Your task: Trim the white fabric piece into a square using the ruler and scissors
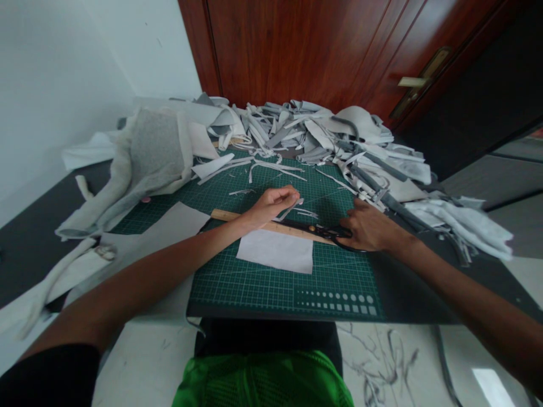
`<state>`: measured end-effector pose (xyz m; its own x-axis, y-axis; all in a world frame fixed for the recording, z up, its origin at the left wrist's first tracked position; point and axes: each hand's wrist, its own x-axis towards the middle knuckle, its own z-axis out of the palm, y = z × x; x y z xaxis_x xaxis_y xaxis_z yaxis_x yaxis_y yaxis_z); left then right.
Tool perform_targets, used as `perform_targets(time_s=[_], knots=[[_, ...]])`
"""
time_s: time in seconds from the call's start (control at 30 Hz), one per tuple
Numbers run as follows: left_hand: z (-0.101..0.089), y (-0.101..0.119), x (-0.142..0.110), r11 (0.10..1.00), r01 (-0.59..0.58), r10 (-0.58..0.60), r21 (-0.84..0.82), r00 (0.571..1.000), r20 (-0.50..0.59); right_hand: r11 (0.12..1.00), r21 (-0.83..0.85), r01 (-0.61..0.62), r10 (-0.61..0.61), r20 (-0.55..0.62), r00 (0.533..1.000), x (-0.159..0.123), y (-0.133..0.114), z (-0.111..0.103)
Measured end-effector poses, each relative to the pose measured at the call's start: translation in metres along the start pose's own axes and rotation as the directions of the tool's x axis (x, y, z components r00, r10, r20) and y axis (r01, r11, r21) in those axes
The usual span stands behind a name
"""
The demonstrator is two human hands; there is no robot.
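My right hand [368, 226] is closed round the handles of black scissors [326, 230]. Their blades point left along a wooden ruler [224, 215], close to its upper edge. My left hand [278, 202], just above the ruler, pinches a narrow white fabric strip [289, 211] that slants down from the fingertips toward the blades. Below the ruler a pale rectangular fabric piece [275, 252] lies flat on the green cutting mat [246, 288], its upper edge meeting the ruler. Several thin offcuts [307, 213] lie near my left fingers.
A long heap of grey and white scraps [292, 127] runs along the back and right of the table. At left stand a bulky grey-white fabric bundle [155, 141] and a larger pale sheet [169, 220]. Behind is a wooden door [297, 51]. Dark strips litter the floor.
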<state>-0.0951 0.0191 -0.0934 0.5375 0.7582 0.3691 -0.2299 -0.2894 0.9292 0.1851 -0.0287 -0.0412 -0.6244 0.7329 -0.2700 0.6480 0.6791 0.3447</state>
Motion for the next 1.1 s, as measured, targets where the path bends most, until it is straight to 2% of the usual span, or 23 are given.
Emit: perform_targets(time_s=[0.53,0.77,1.1], knots=[[0.002,0.002,0.001,0.996,0.041,-0.046,-0.074,0.997,-0.058,1.0,-0.008,-0.002,0.002,-0.054,0.999,-0.001,0.004,0.004],[-0.013,0.0,0.004,1.0,0.01,-0.01,0.019,1.0,0.021,1.0,-0.014,-0.008,0.008,-0.042,0.999,0.0,0.003,0.003],[-0.017,-0.005,0.006,1.0,-0.002,0.002,0.009,1.0,0.019,1.0,-0.013,-0.018,0.018,-0.022,1.0,-0.001,0.001,-0.001]])
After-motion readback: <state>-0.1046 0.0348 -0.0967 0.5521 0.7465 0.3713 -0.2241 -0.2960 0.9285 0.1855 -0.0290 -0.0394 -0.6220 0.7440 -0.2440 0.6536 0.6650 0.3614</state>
